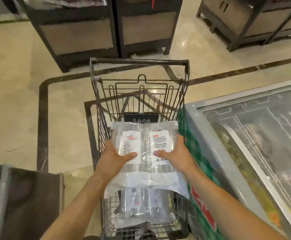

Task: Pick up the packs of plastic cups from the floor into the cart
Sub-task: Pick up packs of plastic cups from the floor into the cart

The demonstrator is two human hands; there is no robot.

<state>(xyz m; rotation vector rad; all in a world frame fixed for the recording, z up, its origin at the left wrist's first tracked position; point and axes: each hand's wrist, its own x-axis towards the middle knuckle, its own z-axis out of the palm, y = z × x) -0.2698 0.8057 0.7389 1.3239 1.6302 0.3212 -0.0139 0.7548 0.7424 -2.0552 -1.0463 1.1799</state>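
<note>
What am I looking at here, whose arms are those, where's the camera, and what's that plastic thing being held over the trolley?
There is no machine here. The single picture comes from a wide-angle camera worn on a person's head, looking forward and down, so the two bare arms reaching in from the bottom are that person's own. The left hand and right hand grip a clear pack of plastic cups from either side, thumbs on top, holding it above a wire shopping cart. Another pack already lies in the cart's basket underneath. The cart stands on a shiny tiled floor, beside a glass-topped chest freezer on the right, with dark display stands farther ahead.
</note>
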